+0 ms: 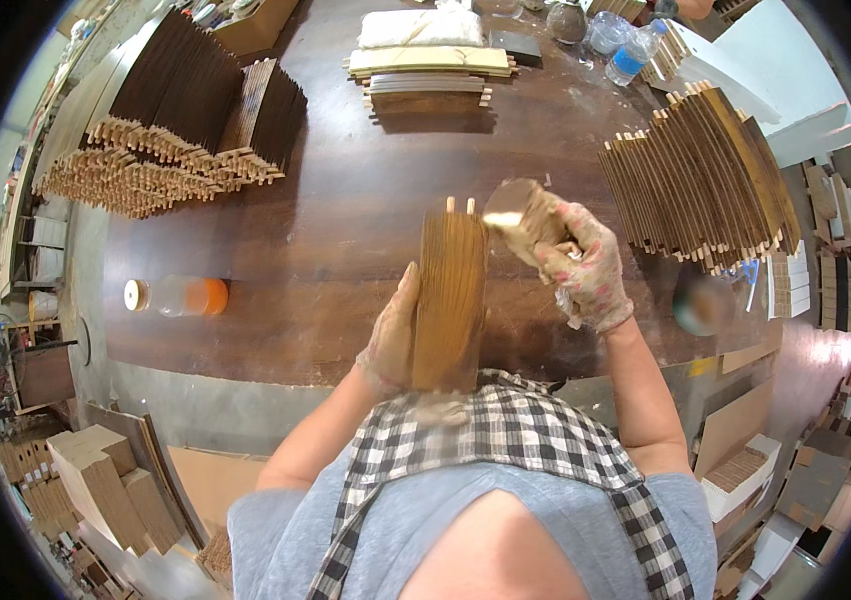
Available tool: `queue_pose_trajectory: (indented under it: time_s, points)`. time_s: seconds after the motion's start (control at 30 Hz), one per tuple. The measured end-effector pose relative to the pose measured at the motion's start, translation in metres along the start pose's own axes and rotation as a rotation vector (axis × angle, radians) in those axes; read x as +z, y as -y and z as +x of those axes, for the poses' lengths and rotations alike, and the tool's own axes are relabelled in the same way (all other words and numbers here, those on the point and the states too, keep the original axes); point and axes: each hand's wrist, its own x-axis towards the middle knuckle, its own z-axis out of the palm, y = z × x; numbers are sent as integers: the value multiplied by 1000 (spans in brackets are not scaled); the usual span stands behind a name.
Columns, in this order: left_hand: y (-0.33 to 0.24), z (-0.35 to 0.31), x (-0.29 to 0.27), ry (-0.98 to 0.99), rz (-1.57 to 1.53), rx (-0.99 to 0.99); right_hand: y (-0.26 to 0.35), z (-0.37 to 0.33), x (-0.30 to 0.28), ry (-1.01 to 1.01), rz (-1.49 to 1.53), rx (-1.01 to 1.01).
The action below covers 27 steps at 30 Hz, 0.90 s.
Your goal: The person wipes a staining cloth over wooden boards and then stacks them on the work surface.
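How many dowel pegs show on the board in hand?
2: a left peg and a right peg, side by side at the far end of the board. Any at the near end may be hidden.

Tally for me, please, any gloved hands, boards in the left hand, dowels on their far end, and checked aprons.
Gloved hands: 2 (left hand, right hand)
Held board: 1
Far-end dowels: 2
Checked apron: 1
Total: 6
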Motion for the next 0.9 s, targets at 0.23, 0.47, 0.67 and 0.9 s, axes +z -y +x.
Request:
queue_pose_trajectory:
  time_s: [0.23,0.47,0.67,0.9]
  points:
    - [-17,26,-35,-31,-208,39,-6,-40,17,357,-515,-359]
    - [-35,35,-21,-30,-262,192,11,-53,8,190,-436,-295]
    - [-30,36,-17,-104,-143,233,50,-35,60,247,-854,-485]
    - [-37,25,-17,-83,-140,265,53,-37,49,223,-858,-424]
